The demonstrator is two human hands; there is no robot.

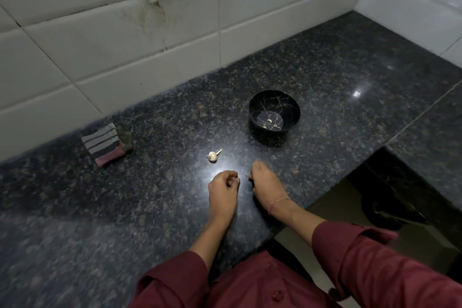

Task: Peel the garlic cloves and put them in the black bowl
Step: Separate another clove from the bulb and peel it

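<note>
Left hand [223,183] & right hand [265,181] sit close together, low over the dark speckled granite bench [350,77]. Fingers are curled in, and I can't tell if either pinches a clove; whatever's there is hidden. The small white garlic bulb w/ dry stem [213,156] lies just beyond the left hand. The round black bowl w/ gold crack lines [275,103] is further back-right, w/ one pale peeled clove [269,120] inside. Risks, imo: light is dim, so a dropped clove prob gets lost against the speckle. A slick peeled clove could pop from the fingertips & skid off the near bench edge.
</note>
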